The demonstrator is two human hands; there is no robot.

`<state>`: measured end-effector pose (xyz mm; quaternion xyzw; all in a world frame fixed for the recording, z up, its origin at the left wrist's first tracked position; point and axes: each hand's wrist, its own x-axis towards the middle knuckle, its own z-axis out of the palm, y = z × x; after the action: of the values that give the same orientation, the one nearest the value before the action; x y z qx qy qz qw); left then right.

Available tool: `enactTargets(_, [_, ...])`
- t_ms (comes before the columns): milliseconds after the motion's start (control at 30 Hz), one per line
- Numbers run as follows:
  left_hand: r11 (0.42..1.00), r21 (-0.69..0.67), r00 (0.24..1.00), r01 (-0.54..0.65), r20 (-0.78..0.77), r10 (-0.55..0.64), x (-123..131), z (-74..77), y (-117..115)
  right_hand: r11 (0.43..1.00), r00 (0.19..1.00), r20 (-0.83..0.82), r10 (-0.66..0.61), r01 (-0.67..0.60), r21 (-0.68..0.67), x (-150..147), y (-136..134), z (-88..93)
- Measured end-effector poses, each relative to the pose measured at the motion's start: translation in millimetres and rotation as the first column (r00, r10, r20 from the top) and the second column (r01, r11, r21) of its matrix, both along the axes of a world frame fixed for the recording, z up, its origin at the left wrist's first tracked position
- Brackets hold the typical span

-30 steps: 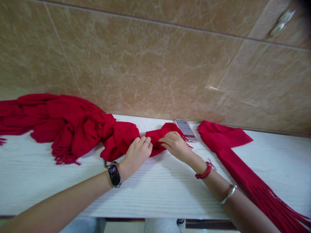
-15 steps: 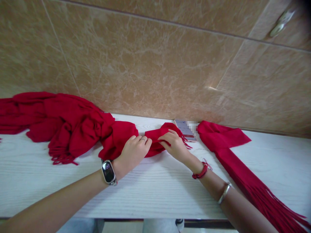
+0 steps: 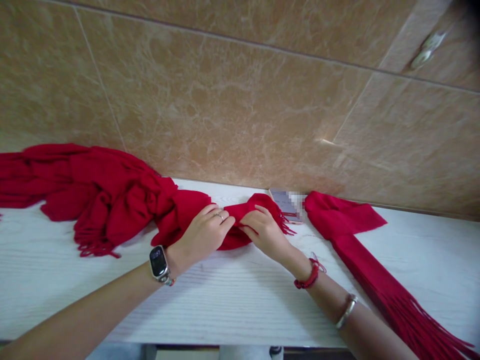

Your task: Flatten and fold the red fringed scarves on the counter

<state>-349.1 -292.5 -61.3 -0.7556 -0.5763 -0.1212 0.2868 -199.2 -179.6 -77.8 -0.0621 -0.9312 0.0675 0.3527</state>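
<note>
A red fringed scarf point(image 3: 236, 239) lies bunched on the white table between my hands. My left hand point(image 3: 205, 229), with a ring and a watch on the wrist, is closed on the scarf's cloth, knuckles up. From the right, my right hand point(image 3: 264, 231) pinches the same scarf between thumb and fingers. Its fringe sticks out just beyond my right hand. The spot where the fingertips meet the cloth is partly hidden by the fingers. A large heap of red scarves point(image 3: 112, 190) lies to the left, touching or close to the held cloth; I cannot tell if they are joined.
Another red scarf point(image 3: 360, 255), folded over itself, stretches down the right side with its long fringe at the table's front edge. A phone point(image 3: 287, 205) lies behind my right hand. The white table point(image 3: 180, 310) meets a brown marbled wall point(image 3: 210, 100) at the back.
Both hands stay on the scarf with only slight movement; the right fingers have closed in a little toward the left hand. The whole view has tilted slightly.
</note>
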Motion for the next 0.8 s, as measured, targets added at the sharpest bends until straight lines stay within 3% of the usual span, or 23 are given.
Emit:
enactTargets(167, [0.994,0.015,0.993,-0.105,0.055,0.104,-10,7.1,1,0.977,0.980,-0.142,-0.141,0.114,-0.182,9,15,4.0])
enactTargets(333, [0.970,0.077,0.970,-0.232,0.091,0.225,-19,8.7,3,0.940,0.986,-0.039,-0.161,0.142,-0.310,15,29,7.5])
enactTargets(400, [0.979,0.060,0.977,-0.195,0.094,0.189,-15,7.9,2,0.962,0.993,-0.041,-0.111,0.097,-0.254,12,23,7.9])
enactTargets(533, [0.999,0.045,0.996,-0.015,0.089,0.010,-1,6.8,-1,0.997,0.999,-0.036,-0.021,0.018,-0.079,3,-2,7.2])
enactTargets(600, [0.998,0.046,0.994,0.042,0.097,-0.046,4,6.7,-2,0.998,1.000,-0.014,0.000,-0.001,-0.066,0,-10,6.2])
enactTargets(700, [0.999,0.041,0.992,0.022,0.125,-0.027,2,5.7,-1,0.988,0.997,-0.060,-0.052,0.043,-0.149,1,-8,5.8])
enactTargets(800, [0.994,-0.055,0.978,-0.092,0.185,0.101,-6,2.0,4,0.960,0.978,-0.125,-0.170,0.136,-0.246,7,2,8.1])
